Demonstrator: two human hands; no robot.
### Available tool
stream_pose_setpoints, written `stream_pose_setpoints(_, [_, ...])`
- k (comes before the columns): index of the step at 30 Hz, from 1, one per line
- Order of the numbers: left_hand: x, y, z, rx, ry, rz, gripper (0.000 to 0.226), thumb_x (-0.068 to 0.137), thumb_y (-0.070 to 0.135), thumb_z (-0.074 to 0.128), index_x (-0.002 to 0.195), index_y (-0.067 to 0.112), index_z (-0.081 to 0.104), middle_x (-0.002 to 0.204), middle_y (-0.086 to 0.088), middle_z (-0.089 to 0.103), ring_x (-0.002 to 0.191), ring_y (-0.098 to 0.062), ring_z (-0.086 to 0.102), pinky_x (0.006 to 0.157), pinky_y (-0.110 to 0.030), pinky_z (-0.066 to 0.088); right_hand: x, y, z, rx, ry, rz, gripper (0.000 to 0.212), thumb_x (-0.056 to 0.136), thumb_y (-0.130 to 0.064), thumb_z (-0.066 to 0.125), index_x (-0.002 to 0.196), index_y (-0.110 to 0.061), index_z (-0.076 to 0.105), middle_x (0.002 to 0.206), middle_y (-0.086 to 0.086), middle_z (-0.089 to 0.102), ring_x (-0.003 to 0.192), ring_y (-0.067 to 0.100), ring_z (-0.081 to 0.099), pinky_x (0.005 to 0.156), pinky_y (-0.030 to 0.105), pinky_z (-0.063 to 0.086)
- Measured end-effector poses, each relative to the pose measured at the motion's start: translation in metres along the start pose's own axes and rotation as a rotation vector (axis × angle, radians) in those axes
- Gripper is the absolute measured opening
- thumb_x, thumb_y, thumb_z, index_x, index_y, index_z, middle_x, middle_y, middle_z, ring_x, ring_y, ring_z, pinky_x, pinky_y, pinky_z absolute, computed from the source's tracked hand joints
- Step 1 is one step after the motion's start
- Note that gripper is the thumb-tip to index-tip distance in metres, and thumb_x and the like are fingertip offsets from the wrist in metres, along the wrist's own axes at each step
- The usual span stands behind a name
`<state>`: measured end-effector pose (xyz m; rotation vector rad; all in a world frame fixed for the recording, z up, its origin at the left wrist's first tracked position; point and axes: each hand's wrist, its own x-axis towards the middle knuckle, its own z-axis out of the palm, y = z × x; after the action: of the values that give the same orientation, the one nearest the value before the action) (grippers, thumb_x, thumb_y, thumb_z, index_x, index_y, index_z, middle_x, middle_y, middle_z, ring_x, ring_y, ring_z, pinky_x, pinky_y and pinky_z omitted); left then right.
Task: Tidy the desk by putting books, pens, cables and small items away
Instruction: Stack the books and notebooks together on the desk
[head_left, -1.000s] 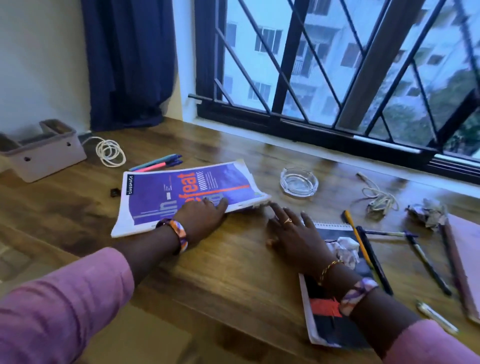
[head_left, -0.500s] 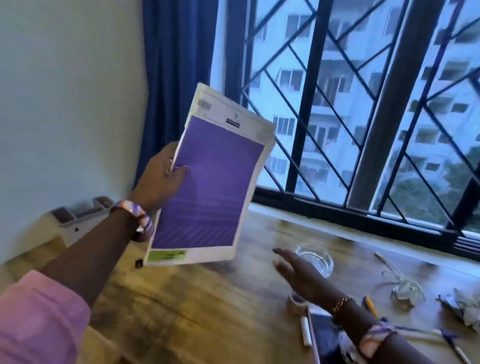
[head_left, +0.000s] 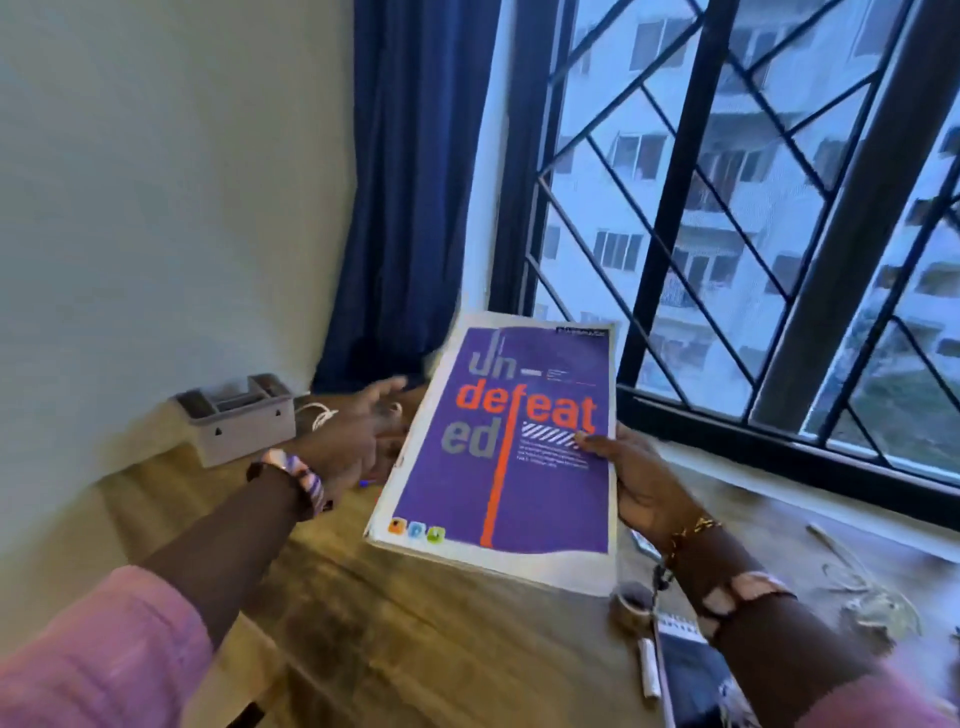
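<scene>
Passed from the left hand (head_left: 363, 431) to the right hand (head_left: 641, 483) since half a second ago, the purple "Undefeated" book (head_left: 511, 447) now shows its front cover, held tilted above the wooden bench (head_left: 415, 623). Right thumb pinches its right edge; the left hand hovers beside it, fingers loose, grasping nothing, before the grey organiser (head_left: 239, 418).

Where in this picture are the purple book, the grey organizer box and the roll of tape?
purple book (head_left: 524, 467): head view, middle of its front cover.
grey organizer box (head_left: 244, 428): head view, its front wall.
roll of tape (head_left: 632, 603): head view, its top rim.
</scene>
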<state>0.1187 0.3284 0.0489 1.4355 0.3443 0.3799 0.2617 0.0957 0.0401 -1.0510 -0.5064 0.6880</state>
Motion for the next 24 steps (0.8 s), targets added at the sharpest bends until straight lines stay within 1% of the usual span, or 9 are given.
stream_pose_setpoints(2, [0.004, -0.022, 0.002, -0.027, 0.004, -0.215, 0.022, 0.097, 0.025, 0.042, 0.109, 0.012, 0.056, 0.075, -0.008, 0.070, 0.054, -0.014, 0.066, 0.049, -0.023, 0.054, 0.000, 0.013, -0.004, -0.025, 0.122, 0.030, 0.025, 0.076, 0.009, 0.055, 0.096, -0.002, 0.064, 0.077, 0.013, 0.074, 0.064, 0.023, 0.071, 0.057, 0.038, 0.059])
stream_pose_setpoints(5, [0.002, -0.050, 0.010, 0.013, -0.059, -0.369, 0.016, 0.094, 0.007, 0.047, 0.097, 0.000, 0.062, 0.061, -0.011, 0.071, 0.046, -0.019, 0.066, 0.044, -0.025, 0.055, -0.005, 0.033, -0.009, -0.088, 0.232, 0.158, 0.021, 0.084, 0.014, 0.046, 0.090, 0.004, 0.063, 0.066, 0.011, 0.072, 0.055, 0.020, 0.069, 0.054, 0.031, 0.059])
stream_pose_setpoints(8, [0.004, -0.078, 0.006, 0.217, -0.060, -0.489, 0.021, 0.090, -0.003, 0.050, 0.106, -0.014, 0.057, 0.073, -0.019, 0.069, 0.052, -0.025, 0.068, 0.051, -0.029, 0.056, -0.018, 0.054, -0.015, -0.159, 0.304, 0.359, 0.019, 0.088, 0.010, 0.045, 0.078, 0.003, 0.060, 0.053, 0.009, 0.067, 0.043, 0.015, 0.064, 0.041, 0.024, 0.053])
stream_pose_setpoints(11, [0.005, -0.098, 0.002, 0.472, -0.089, -0.522, 0.023, 0.087, -0.006, 0.053, 0.108, -0.013, 0.060, 0.101, -0.026, 0.067, 0.083, -0.039, 0.065, 0.078, -0.040, 0.054, -0.030, 0.072, -0.024, -0.364, 0.293, 0.577, 0.015, 0.089, 0.000, 0.051, 0.077, -0.004, 0.059, 0.051, 0.005, 0.064, 0.038, 0.012, 0.060, 0.038, 0.022, 0.051])
stream_pose_setpoints(13, [0.007, -0.104, 0.002, 0.751, -0.113, -0.487, 0.024, 0.084, -0.001, 0.059, 0.106, -0.009, 0.063, 0.111, -0.028, 0.064, 0.097, -0.039, 0.063, 0.074, -0.031, 0.049, -0.031, 0.080, -0.025, -0.661, 0.267, 0.684, 0.006, 0.088, -0.011, 0.058, 0.085, -0.008, 0.055, 0.055, 0.006, 0.050, 0.035, 0.012, 0.051, 0.040, 0.023, 0.049])
stream_pose_setpoints(15, [0.004, -0.096, 0.007, 1.037, -0.146, -0.427, 0.027, 0.086, 0.010, 0.059, 0.106, -0.008, 0.063, 0.112, -0.026, 0.064, 0.095, -0.033, 0.062, 0.061, -0.024, 0.040, -0.031, 0.084, -0.023, -0.905, 0.240, 0.668, 0.017, 0.086, -0.016, 0.063, 0.091, -0.007, 0.050, 0.061, 0.008, 0.040, 0.044, 0.016, 0.046, 0.056, 0.036, 0.053])
stream_pose_setpoints(18, [0.001, -0.070, 0.024, 1.388, -0.172, -0.201, 0.034, 0.087, 0.026, 0.059, 0.098, -0.005, 0.065, 0.110, -0.024, 0.065, 0.101, -0.032, 0.061, 0.061, -0.026, 0.035, -0.036, 0.076, -0.012, -1.046, 0.247, 0.564, 0.019, 0.085, -0.016, 0.064, 0.091, -0.004, 0.050, 0.077, 0.017, 0.055, 0.064, 0.032, 0.059, 0.072, 0.048, 0.054])
stream_pose_setpoints(21, [0.005, -0.054, 0.050, 1.323, -0.258, -0.014, 0.034, 0.088, 0.028, 0.059, 0.099, -0.003, 0.066, 0.099, -0.020, 0.067, 0.091, -0.030, 0.062, 0.069, -0.026, 0.044, -0.045, 0.057, -0.011, -1.188, 0.278, 0.444, 0.037, 0.087, -0.023, 0.063, 0.113, 0.001, 0.052, 0.096, 0.020, 0.057, 0.076, 0.030, 0.058, 0.056, 0.026, 0.048])
stream_pose_setpoints(24, [0.005, -0.044, 0.097, 1.004, -0.476, -0.038, 0.022, 0.090, 0.021, 0.058, 0.088, 0.001, 0.065, 0.079, -0.015, 0.059, 0.066, -0.022, 0.053, 0.045, -0.015, 0.041, -0.062, 0.027, -0.019, -1.184, 0.332, 0.357, 0.043, 0.087, -0.026, 0.063, 0.121, -0.002, 0.055, 0.089, 0.011, 0.058, 0.075, 0.024, 0.059, 0.046, 0.014, 0.043])
